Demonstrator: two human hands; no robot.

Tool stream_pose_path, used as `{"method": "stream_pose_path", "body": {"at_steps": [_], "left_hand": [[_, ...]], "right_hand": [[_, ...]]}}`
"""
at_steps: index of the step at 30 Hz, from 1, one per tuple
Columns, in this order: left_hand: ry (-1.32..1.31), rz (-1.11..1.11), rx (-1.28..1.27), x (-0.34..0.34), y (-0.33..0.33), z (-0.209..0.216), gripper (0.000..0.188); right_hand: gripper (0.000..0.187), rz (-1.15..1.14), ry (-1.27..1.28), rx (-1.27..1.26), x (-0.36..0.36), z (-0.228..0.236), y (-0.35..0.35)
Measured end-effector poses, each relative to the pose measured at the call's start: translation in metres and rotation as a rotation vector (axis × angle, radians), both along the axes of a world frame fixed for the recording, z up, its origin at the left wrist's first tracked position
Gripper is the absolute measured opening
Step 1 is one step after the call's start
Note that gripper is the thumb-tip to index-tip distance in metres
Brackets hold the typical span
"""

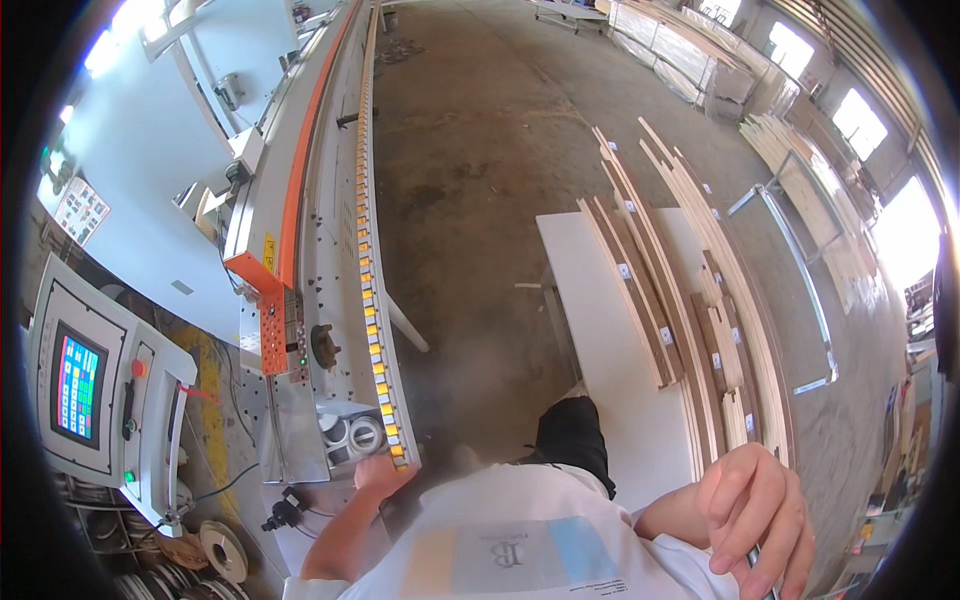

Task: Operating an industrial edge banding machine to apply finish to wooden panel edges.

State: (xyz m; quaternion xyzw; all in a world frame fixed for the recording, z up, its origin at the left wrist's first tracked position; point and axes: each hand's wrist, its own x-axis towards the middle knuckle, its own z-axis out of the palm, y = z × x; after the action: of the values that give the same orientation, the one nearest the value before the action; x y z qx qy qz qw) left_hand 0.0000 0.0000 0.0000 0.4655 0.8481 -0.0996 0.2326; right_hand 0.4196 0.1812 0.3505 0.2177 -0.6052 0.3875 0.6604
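Observation:
My left hand (pixel 383 478) is at the near end of a long rail with yellow rollers (pixel 375 350), on the edge-banding machine (pixel 300 290). It touches the machine's end below some grey-white round parts (pixel 352 432); its fingers are mostly hidden. My right hand (pixel 757 510) is raised at the lower right, fingers curled in. Something thin and dark shows between these fingers, too little of it to name. Beyond that hand, long narrow wood strips (pixel 690 320) lie in rows on a white board (pixel 580 290), some bearing small white labels.
At the left stands a control panel (pixel 80 390) with a lit screen and a red button. Rolls of edging (pixel 222 552) sit below it. A metal frame (pixel 800 270) stands to the right of the strips, with stacked boards (pixel 680 60) farther back.

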Motion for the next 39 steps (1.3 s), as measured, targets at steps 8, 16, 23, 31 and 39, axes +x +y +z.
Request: {"method": "stream_pose_path", "body": {"at_steps": [8,16,23,31,39], "left_hand": [[-0.001,0.015,0.008,0.001,0.000,0.001,0.075],[0.005,0.022,0.013,0.002,0.000,0.000,0.074],[0.007,0.025,-0.006,0.000,0.000,-0.002,0.073],[0.000,0.029,0.023,0.003,0.001,0.004,0.072],[-0.022,0.011,-0.011,0.002,0.003,0.006,0.074]], "right_hand": [[0.032,0.083,-0.184,0.000,0.009,0.002,-0.002],[0.033,0.075,-0.188,0.008,0.011,-0.001,-0.001],[0.034,0.064,-0.194,-0.003,0.010,-0.001,-0.002],[0.034,0.066,-0.181,0.010,0.009,-0.001,0.001],[0.035,0.074,-0.184,0.000,0.009,-0.003,0.003]]}}
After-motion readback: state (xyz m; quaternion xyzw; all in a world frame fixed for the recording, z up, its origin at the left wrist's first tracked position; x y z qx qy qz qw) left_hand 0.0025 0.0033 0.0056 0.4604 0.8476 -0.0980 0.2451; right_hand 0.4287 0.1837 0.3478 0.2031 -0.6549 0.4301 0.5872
